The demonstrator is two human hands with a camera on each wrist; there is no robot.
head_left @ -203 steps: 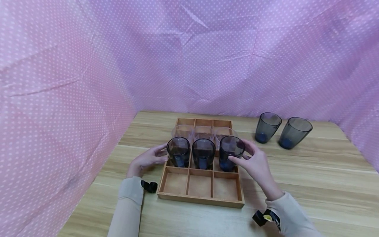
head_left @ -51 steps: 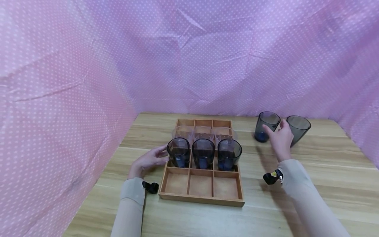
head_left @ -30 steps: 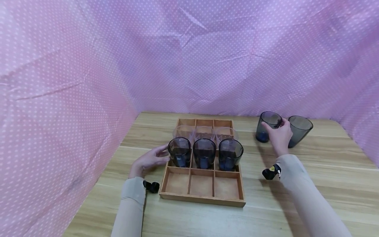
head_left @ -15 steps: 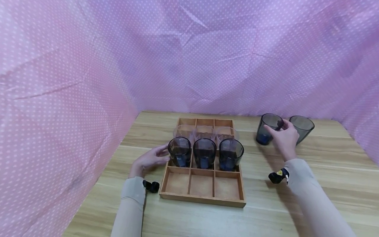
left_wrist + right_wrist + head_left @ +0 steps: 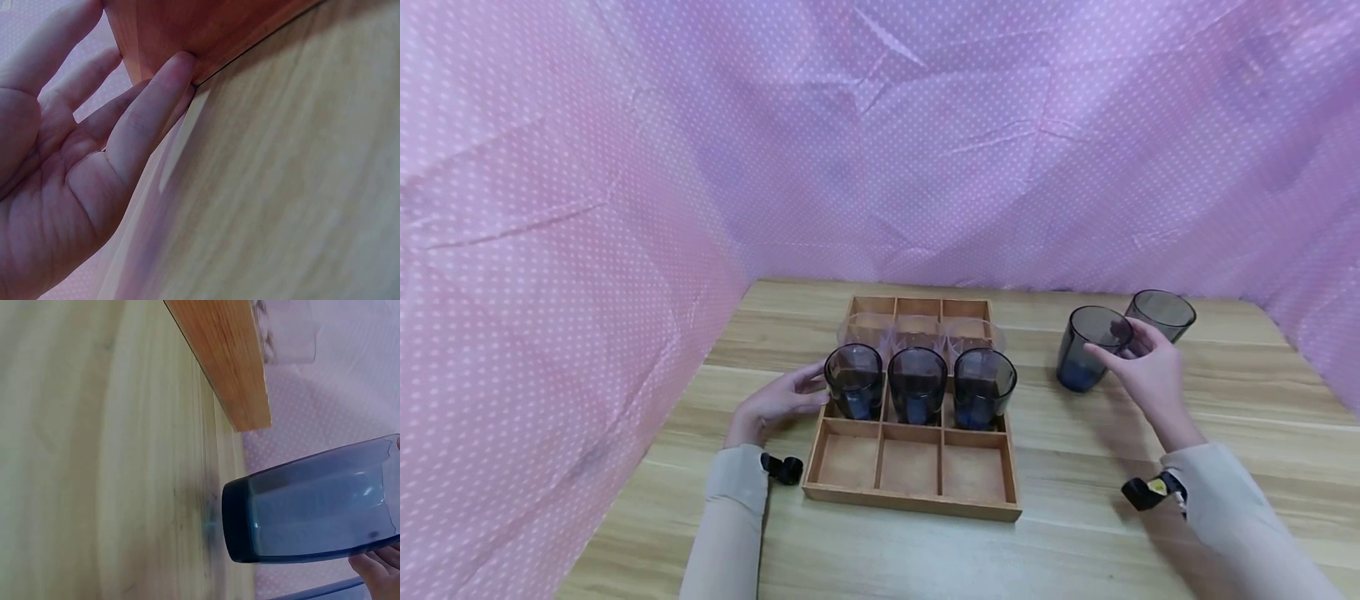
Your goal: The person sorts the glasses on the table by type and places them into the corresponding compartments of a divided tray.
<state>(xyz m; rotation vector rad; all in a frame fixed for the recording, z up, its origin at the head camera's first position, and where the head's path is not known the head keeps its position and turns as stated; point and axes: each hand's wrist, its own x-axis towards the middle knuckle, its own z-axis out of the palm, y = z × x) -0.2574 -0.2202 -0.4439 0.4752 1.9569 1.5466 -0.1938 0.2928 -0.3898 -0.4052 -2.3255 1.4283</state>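
At the right of the head view, my right hand [image 5: 1153,379] grips a smoky dark drinking glass [image 5: 1078,358] near its rim, thumb on one side and fingers on the other. In the right wrist view the glass [image 5: 312,506] tilts slightly, its dark base close over the table. My left hand [image 5: 782,400] rests its extended fingers against the left side of a wooden divided tray [image 5: 910,504]. The left wrist view shows fingertips touching the tray wall [image 5: 165,37]. Three dark glasses, left [image 5: 853,387], middle [image 5: 917,392] and right [image 5: 979,396], stand upright in one row of compartments.
Behind the dark glasses, clear glasses [image 5: 860,331] stand in another tray row. The tray's front and back compartments hold nothing. Another smoky glass [image 5: 1165,310] stands at the back right. A pink dotted cloth [image 5: 880,167] hangs behind the wooden table [image 5: 925,558].
My right hand first let go of the tray's right dark glass, then took hold of a smoky glass at the back right. That glass has moved forward. The left hand stays at the tray.
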